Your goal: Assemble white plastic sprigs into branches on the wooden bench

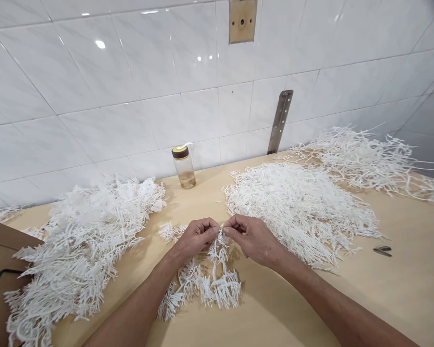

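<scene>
My left hand and my right hand meet in the middle of the table, thumbs and fingertips pinched together. Between them they grip the top of a white branched plastic sprig, whose fringed twigs hang below the fingers. Exactly where each fingertip presses is too small to make out. Just beneath, more white sprigs lie on the tabletop, and a small tuft rests left of my left hand. A large heap of short white twig pieces spreads beyond my right hand.
At left is a tall pile of fringed white sprigs beside a brown box. A lidded bottle stands near the tiled wall. Long bare white branches lie back right. A small dark metal tool lies at right. A metal bracket leans upright.
</scene>
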{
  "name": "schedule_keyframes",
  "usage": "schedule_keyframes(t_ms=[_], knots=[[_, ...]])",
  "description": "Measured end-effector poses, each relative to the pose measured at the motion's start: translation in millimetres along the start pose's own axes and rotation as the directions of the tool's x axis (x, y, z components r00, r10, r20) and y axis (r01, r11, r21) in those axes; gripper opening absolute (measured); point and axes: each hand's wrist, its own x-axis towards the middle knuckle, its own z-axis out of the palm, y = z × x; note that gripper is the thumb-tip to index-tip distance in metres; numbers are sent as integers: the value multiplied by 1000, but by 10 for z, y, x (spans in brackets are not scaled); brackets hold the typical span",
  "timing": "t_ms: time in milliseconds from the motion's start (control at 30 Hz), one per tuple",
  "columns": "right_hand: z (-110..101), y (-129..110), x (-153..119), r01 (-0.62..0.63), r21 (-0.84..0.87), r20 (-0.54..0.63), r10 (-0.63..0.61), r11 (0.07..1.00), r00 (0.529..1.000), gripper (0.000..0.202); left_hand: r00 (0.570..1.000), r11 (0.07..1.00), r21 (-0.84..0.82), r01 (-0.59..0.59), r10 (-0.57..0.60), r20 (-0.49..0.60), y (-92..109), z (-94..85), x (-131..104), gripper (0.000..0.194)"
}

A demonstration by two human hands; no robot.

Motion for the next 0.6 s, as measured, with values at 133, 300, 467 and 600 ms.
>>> schedule_keyframes(t_ms=[133, 300, 467, 600], knots=[[10, 4, -10, 16, -1, 30, -16, 1000, 999, 18, 1000, 1000, 7, 7, -7, -8, 10, 2, -4, 41], [18, 36, -8, 82, -67, 11, -82, 994, 997, 18, 1000, 1000, 10, 19, -18, -19, 33, 15, -5, 43], [24, 27, -28, 123, -41, 65, -120, 992, 991, 20, 999, 999, 9, 43, -43, -13, 68, 20, -14, 47], [29, 1, -45, 118, -32, 82, -116, 992, 990, 22, 997, 997, 20, 78, -78, -1, 106, 26, -34, 48]])
